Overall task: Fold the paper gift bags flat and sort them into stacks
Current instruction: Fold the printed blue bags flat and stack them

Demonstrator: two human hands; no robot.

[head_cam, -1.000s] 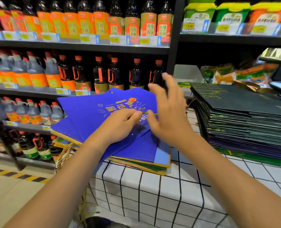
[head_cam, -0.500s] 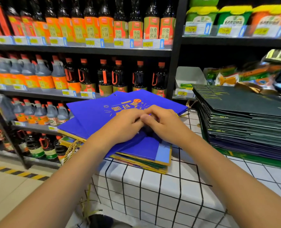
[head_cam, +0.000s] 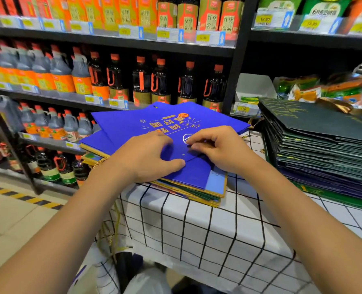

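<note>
The blue gift bag (head_cam: 167, 132) is lying flat on top of the near-left stack of folded bags (head_cam: 197, 192) on the checked surface (head_cam: 207, 230). Both hands are now pressing on it: the left hand (head_cam: 148, 155) is flattening its near part with spread fingers, while the right hand (head_cam: 216, 147), earlier lifted and open, is resting curled, fingertips pinching at the paper's fold. The dark green stack (head_cam: 315, 141) is sitting to the right.

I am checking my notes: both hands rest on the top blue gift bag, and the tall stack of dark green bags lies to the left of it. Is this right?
Not quite. The head view shows the stack of dark green bags lying to the right of the blue gift bag, not left. Both the left hand and right hand do rest on it.
</note>
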